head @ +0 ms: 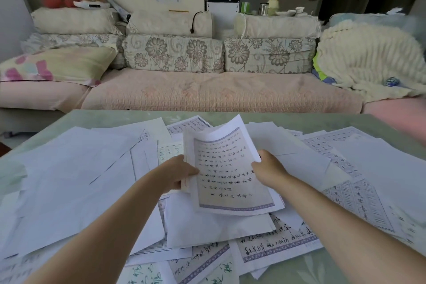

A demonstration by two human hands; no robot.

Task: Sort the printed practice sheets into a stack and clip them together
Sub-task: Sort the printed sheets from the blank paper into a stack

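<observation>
A printed practice sheet with handwritten-style characters and a purple patterned border is raised above the table, curved toward me. My left hand grips its left edge together with a thin bundle of sheets behind it. My right hand pinches its right edge. Many more loose sheets lie scattered over the table, some blank side up, some showing printed grids and characters. No clip is in view.
The sheets cover a pale green table whose far edge runs in front of a pink sofa with floral cushions. A fluffy white blanket lies on the sofa's right end, a flowered pillow on its left.
</observation>
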